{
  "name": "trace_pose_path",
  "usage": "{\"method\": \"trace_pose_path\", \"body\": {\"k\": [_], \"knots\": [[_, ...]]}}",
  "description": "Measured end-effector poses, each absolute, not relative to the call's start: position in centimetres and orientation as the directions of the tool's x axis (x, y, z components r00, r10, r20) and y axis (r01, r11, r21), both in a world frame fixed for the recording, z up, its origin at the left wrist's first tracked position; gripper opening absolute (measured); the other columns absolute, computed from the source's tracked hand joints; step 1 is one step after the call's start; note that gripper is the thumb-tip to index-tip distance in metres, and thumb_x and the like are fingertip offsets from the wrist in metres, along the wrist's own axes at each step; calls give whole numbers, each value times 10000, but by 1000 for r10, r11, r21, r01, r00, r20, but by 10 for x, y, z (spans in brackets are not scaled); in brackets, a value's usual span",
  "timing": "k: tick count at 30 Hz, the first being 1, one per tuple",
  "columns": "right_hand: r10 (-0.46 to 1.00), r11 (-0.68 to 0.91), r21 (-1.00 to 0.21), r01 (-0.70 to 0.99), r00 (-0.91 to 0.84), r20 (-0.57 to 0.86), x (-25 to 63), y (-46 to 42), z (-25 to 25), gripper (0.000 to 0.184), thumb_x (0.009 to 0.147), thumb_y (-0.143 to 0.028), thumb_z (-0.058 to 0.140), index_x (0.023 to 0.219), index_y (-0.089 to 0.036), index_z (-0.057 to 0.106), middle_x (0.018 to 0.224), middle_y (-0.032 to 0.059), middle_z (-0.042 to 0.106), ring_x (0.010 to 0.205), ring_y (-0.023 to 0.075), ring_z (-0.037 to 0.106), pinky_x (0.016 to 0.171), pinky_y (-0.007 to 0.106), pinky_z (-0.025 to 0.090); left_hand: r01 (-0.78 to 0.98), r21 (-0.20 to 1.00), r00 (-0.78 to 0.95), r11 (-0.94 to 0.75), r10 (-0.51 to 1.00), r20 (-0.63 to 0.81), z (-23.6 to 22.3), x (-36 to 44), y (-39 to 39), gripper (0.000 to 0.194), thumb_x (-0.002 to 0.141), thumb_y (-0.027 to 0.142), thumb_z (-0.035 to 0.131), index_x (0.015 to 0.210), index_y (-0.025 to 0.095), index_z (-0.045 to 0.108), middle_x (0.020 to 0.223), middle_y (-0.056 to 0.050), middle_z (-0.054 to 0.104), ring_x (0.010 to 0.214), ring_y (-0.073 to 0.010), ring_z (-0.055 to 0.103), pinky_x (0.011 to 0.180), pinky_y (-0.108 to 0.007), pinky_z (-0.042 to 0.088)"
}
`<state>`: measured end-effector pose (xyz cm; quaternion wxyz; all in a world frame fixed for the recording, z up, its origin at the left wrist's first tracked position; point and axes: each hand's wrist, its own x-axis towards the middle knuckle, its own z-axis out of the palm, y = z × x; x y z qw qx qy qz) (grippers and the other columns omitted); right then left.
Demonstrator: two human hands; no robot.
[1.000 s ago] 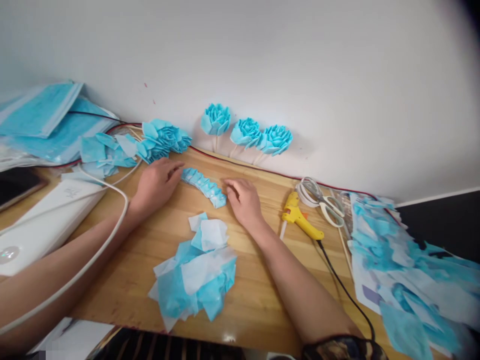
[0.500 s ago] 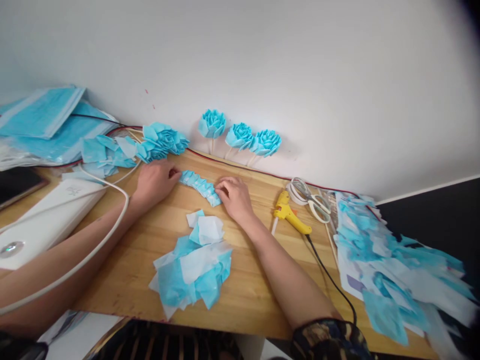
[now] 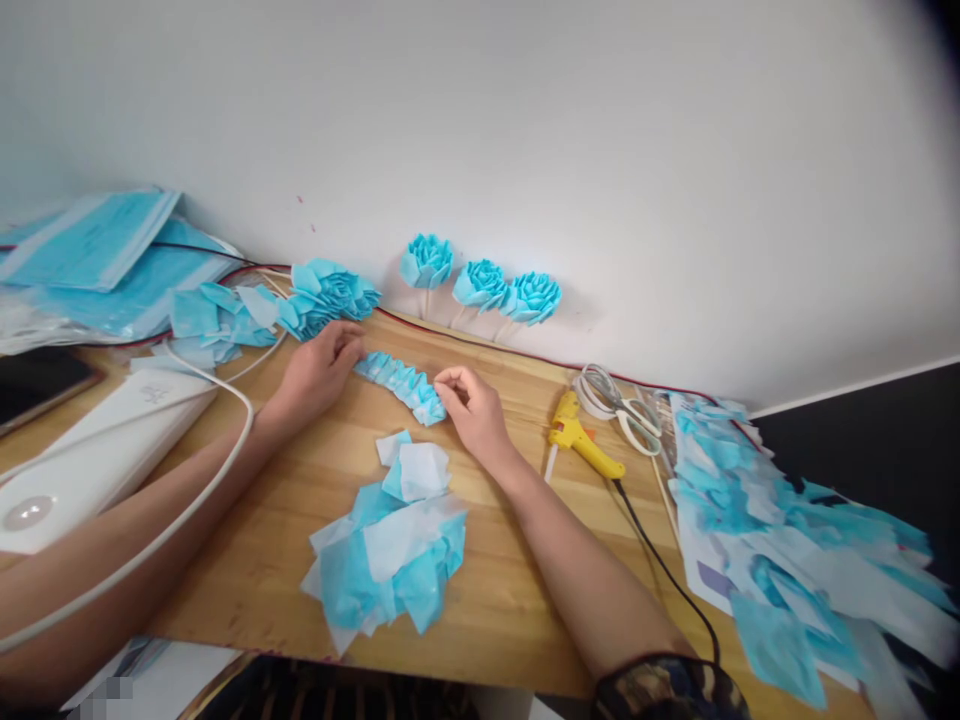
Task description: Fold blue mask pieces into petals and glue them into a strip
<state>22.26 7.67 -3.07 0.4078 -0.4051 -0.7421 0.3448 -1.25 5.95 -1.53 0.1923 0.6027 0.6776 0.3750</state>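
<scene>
A strip of folded blue paper petals (image 3: 399, 383) lies on the wooden table (image 3: 517, 590). My left hand (image 3: 321, 368) rests at its left end, fingers curled onto it. My right hand (image 3: 471, 405) pinches the strip's right end with thumb and fingers together. Just in front of the hands sits a loose pile of blue and white paper squares (image 3: 392, 540). Three finished blue paper roses (image 3: 481, 284) on sticks lean against the white wall behind the strip.
A yellow glue gun (image 3: 579, 442) with a black cord and white scissors (image 3: 617, 396) lie right of my right hand. Blue paper scraps (image 3: 780, 520) cover the right end. More blue petals (image 3: 322, 292), blue sheets (image 3: 97, 250), a white device (image 3: 90, 450) and white cable (image 3: 187, 500) sit left.
Both hands have closed in on the petal strip's ends; the right hand has gone from lying flat beside it to pinching its right end. The camera view has shifted slightly.
</scene>
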Motion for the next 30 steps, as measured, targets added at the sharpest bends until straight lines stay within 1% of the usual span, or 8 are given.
{"method": "trace_pose_path", "body": {"k": [3, 6, 10, 13, 20, 26, 30], "knots": [[919, 323, -918, 229, -306, 247, 224, 78, -31, 179, 872, -314, 586, 1020, -213, 600, 825, -3, 709, 711, 144, 651, 683, 263, 492, 697, 716, -177, -29, 961, 210, -17, -12, 58, 404, 919, 378, 431, 1230, 165, 578, 884, -38, 684, 820, -213, 623, 759, -304, 461], [933, 274, -940, 201, -293, 209, 225, 79, -31, 232, 869, -324, 574, 1074, -217, 591, 807, -5, 700, 688, 144, 645, 658, 265, 503, 695, 718, -182, -35, 957, 224, -17, -12, 57, 445, 918, 371, 425, 1282, 152, 559, 949, -52, 690, 866, -220, 625, 799, -314, 467], [930, 272, -940, 207, -308, 201, 226, 79, -31, 238, 899, -311, 527, 1109, -222, 596, 829, 10, 712, 749, 155, 676, 704, 282, 535, 672, 740, -189, -34, 958, 216, -18, -13, 57, 473, 911, 363, 431, 1320, 150, 537, 1069, -82, 715, 973, -239, 643, 876, -337, 470], [921, 261, -947, 189, -342, 185, 227, 78, -32, 271, 939, -333, 482, 1161, -221, 589, 876, 28, 734, 795, 154, 696, 737, 288, 553, 661, 750, -203, -18, 958, 202, -19, -14, 57, 465, 904, 348, 432, 1317, 164, 539, 1095, -79, 722, 995, -240, 649, 895, -341, 474], [908, 279, -933, 225, -379, 180, 228, 78, -33, 305, 958, -338, 467, 1215, -227, 588, 931, 34, 741, 853, 152, 708, 792, 291, 558, 664, 748, -211, -23, 953, 216, -19, -16, 58, 448, 896, 314, 417, 1282, 145, 567, 1081, -81, 705, 933, -224, 642, 861, -326, 481], [898, 314, -915, 254, -393, 199, 228, 78, -35, 307, 970, -318, 445, 1223, -221, 590, 939, 36, 741, 854, 148, 708, 833, 305, 555, 654, 757, -275, 15, 936, 219, -20, -20, 58, 436, 876, 285, 407, 1251, 157, 590, 1067, -72, 687, 777, -193, 625, 738, -299, 495], [894, 324, -909, 262, -399, 203, 228, 78, -36, 305, 974, -319, 439, 1220, -224, 593, 947, 36, 745, 859, 147, 705, 850, 309, 553, 657, 754, -273, 27, 940, 204, -20, -18, 57, 434, 879, 292, 402, 1244, 160, 594, 1059, -78, 684, 771, -202, 619, 714, -306, 493]]}}
